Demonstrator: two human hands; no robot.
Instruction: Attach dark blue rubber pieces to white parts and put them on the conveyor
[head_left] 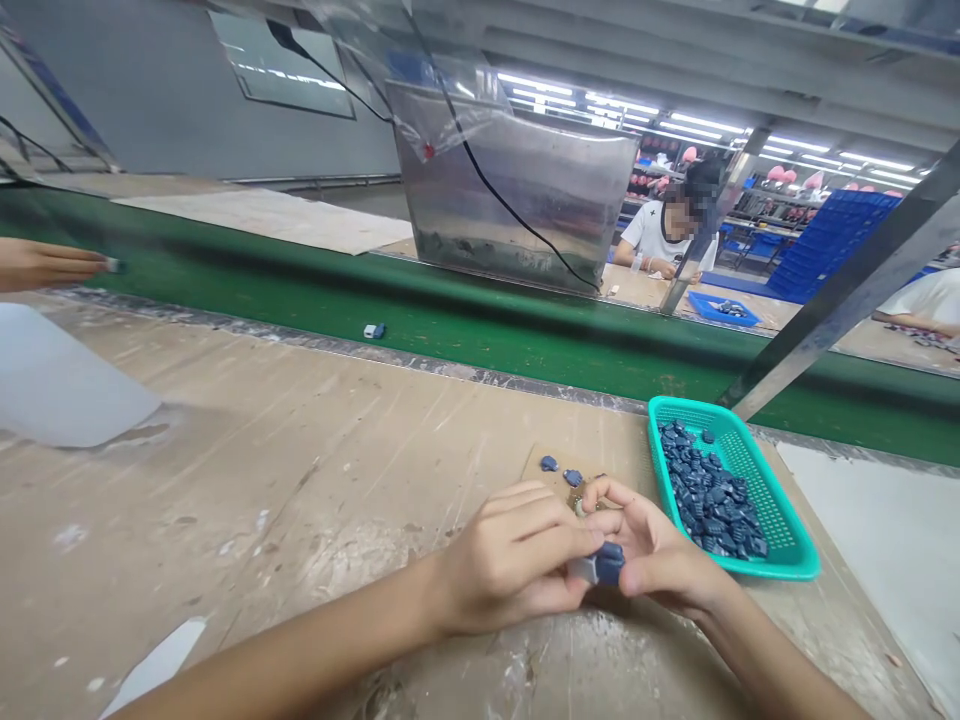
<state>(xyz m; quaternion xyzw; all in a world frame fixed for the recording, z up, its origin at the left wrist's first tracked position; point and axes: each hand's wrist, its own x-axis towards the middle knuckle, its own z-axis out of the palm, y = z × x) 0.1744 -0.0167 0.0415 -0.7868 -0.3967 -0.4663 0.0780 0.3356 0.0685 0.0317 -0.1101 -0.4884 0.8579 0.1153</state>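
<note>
My left hand (517, 555) is closed on a small white and dark blue plastic piece (607, 563), gripping its white end between thumb and fingers. From the other side, the thumb of my right hand (664, 555) presses near the dark blue end, its fingers curled behind the piece and partly hidden. Just beyond my hands, loose dark blue parts (549, 463) lie on a small brown board (534, 468). A turquoise basket (802, 566) stands to the right of my right hand, holding many similar dark blue parts (712, 495).
A green conveyor belt (510, 345) runs behind the table, carrying one white and blue piece (374, 331). At the left edge another person's hand (56, 263) holds a small piece over it. A metal post (847, 290) slants behind the basket. Across the belt sits a co-worker (664, 235).
</note>
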